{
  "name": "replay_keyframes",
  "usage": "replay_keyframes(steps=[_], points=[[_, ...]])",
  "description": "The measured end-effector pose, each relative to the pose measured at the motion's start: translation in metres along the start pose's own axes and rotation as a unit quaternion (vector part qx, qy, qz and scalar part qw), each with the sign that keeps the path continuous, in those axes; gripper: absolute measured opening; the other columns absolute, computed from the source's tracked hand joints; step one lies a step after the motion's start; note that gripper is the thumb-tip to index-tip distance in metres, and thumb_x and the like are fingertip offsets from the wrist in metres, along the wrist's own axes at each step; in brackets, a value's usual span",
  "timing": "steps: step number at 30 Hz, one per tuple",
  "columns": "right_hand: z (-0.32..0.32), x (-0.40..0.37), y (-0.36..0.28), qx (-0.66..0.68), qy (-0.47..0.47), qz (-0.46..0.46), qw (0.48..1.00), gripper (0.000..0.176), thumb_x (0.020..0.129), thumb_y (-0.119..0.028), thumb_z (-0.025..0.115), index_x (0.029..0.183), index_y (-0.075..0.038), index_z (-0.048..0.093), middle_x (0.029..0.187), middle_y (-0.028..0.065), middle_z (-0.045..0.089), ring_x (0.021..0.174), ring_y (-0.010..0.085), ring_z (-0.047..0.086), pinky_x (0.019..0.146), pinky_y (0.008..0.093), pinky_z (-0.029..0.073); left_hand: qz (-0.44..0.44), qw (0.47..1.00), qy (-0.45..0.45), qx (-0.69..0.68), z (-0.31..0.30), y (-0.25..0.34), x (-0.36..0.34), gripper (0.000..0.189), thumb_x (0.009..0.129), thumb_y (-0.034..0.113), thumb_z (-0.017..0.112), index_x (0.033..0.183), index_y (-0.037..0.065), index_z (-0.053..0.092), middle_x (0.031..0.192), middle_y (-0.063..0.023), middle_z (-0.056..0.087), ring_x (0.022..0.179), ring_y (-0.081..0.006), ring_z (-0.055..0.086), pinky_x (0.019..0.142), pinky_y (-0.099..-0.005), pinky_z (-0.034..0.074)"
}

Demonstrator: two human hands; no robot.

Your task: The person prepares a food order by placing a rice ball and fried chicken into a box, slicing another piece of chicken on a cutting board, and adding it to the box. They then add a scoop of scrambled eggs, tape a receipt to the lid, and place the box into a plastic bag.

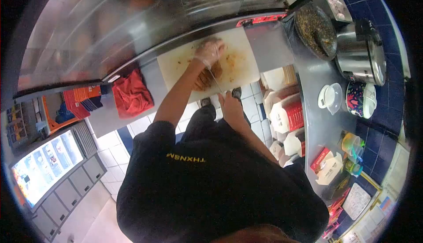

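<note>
A metal tabletop (269,46) carries a pale cutting board (241,69), whose surface is stained and scattered with brown crumbs. Smaller than the board, a crumpled red cloth (132,95) lies to its left, apart from it. On the board, near the edge closest to the person, browned meat (202,80) lies partly cut into strips. The left hand (209,52), in a clear glove, is over the far part of the meat; blur hides how wide its fingers are spread. The right hand (231,105) is closed around the handle of a knife (215,80), whose thin blade slants across the meat toward the left hand.
</note>
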State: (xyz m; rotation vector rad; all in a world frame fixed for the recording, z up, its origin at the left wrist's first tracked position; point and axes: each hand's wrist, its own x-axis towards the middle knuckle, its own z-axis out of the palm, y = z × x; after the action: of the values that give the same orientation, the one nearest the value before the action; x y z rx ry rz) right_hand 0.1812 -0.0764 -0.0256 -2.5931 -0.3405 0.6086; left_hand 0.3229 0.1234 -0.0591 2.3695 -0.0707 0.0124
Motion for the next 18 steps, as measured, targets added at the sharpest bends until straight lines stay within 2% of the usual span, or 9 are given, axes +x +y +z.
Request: replay_keyframes(steps=[3, 6, 8, 10, 11, 13, 14, 16, 18], points=[[-0.011, -0.002, -0.007, -0.013, 0.026, -0.018, 0.999, 0.051, 0.105, -0.049, 0.044, 0.107, 0.002, 0.053, 0.079, 0.0313, 0.067, 0.078, 0.0514, 0.067, 0.07, 0.0584, 0.055, 0.016, 0.999, -0.025, -0.021, 0.002, -0.001, 0.006, 0.022, 0.096, 0.028, 0.056, 0.095, 0.007, 0.061, 0.094, -0.0232, 0.066, 0.09, -0.0438, 0.065, 0.077, -0.0538, 0.051], [-0.035, -0.027, -0.014, 0.069, -0.028, 0.005, 0.997, 0.05, 0.104, -0.046, 0.046, 0.109, 0.003, 0.052, 0.086, 0.0357, 0.066, 0.085, 0.0563, 0.063, 0.075, 0.0629, 0.05, 0.063, 0.997, 0.049, 0.004, -0.008, 0.015, -0.006, 0.023, 0.097, 0.028, 0.056, 0.096, 0.005, 0.059, 0.094, -0.0228, 0.066, 0.087, -0.0446, 0.064, 0.075, -0.0543, 0.051], [-0.053, -0.033, -0.018, 0.054, -0.027, 0.018, 0.998, 0.049, 0.104, -0.046, 0.046, 0.109, 0.003, 0.051, 0.085, 0.0357, 0.066, 0.084, 0.0567, 0.063, 0.074, 0.0631, 0.05, 0.066, 0.996, 0.063, -0.001, -0.016, 0.029, -0.002, 0.023, 0.097, 0.027, 0.056, 0.097, 0.004, 0.059, 0.093, -0.0232, 0.065, 0.087, -0.0448, 0.063, 0.075, -0.0541, 0.051], [-0.058, -0.036, -0.018, 0.058, -0.039, 0.038, 0.997, 0.048, 0.105, -0.046, 0.046, 0.109, 0.002, 0.048, 0.083, 0.0354, 0.065, 0.081, 0.0568, 0.062, 0.074, 0.0634, 0.049, 0.122, 0.982, 0.142, -0.022, -0.021, 0.043, 0.003, 0.023, 0.096, 0.025, 0.06, 0.091, 0.003, 0.058, 0.085, -0.0218, 0.062, 0.086, -0.0423, 0.062, 0.075, -0.0516, 0.049], [-0.045, -0.029, -0.01, 0.058, -0.041, 0.037, 0.997, 0.048, 0.105, -0.046, 0.046, 0.109, 0.002, 0.048, 0.083, 0.0354, 0.065, 0.081, 0.0568, 0.062, 0.074, 0.0634, 0.049, 0.121, 0.982, 0.142, -0.021, -0.011, 0.036, 0.008, 0.023, 0.096, 0.025, 0.06, 0.091, 0.003, 0.058, 0.085, -0.0218, 0.062, 0.086, -0.0423, 0.062, 0.075, -0.0516, 0.049], [-0.009, -0.018, 0.011, 0.009, 0.005, 0.021, 1.0, 0.048, 0.105, -0.046, 0.045, 0.109, 0.002, 0.049, 0.08, 0.0347, 0.065, 0.079, 0.0552, 0.063, 0.073, 0.0624, 0.05, -0.002, 0.999, 0.025, -0.029, 0.023, 0.008, 0.012, 0.018, 0.095, 0.021, 0.059, 0.091, 0.003, 0.057, 0.083, -0.0221, 0.06, 0.083, -0.0432, 0.061, 0.073, -0.0511, 0.048], [-0.011, -0.008, 0.01, 0.007, 0.007, 0.019, 1.0, 0.048, 0.105, -0.046, 0.045, 0.109, 0.002, 0.049, 0.08, 0.0347, 0.065, 0.079, 0.0552, 0.063, 0.073, 0.0624, 0.05, 0.0, 0.999, 0.028, -0.03, 0.03, -0.002, 0.028, 0.018, 0.095, 0.021, 0.059, 0.091, 0.003, 0.057, 0.083, -0.0221, 0.06, 0.083, -0.0432, 0.061, 0.073, -0.0511, 0.048], [-0.011, -0.015, 0.008, 0.017, 0.0, 0.03, 0.999, 0.048, 0.105, -0.046, 0.045, 0.109, 0.002, 0.05, 0.08, 0.0337, 0.065, 0.08, 0.054, 0.064, 0.072, 0.06, 0.052, 0.13, 0.987, 0.084, -0.045, 0.047, -0.016, 0.03, 0.018, 0.095, 0.021, 0.059, 0.093, 0.003, 0.056, 0.085, -0.0234, 0.06, 0.082, -0.0454, 0.06, 0.071, -0.0518, 0.049], [-0.01, -0.018, 0.003, -0.002, 0.016, 0.028, 0.999, 0.049, 0.105, -0.047, 0.045, 0.107, 0.002, 0.051, 0.08, 0.0318, 0.067, 0.079, 0.0514, 0.066, 0.071, 0.0579, 0.054, 0.106, 0.99, 0.081, -0.042, 0.04, -0.01, 0.025, 0.019, 0.095, 0.022, 0.058, 0.093, 0.004, 0.056, 0.085, -0.0237, 0.06, 0.082, -0.0456, 0.061, 0.072, -0.0522, 0.049]])
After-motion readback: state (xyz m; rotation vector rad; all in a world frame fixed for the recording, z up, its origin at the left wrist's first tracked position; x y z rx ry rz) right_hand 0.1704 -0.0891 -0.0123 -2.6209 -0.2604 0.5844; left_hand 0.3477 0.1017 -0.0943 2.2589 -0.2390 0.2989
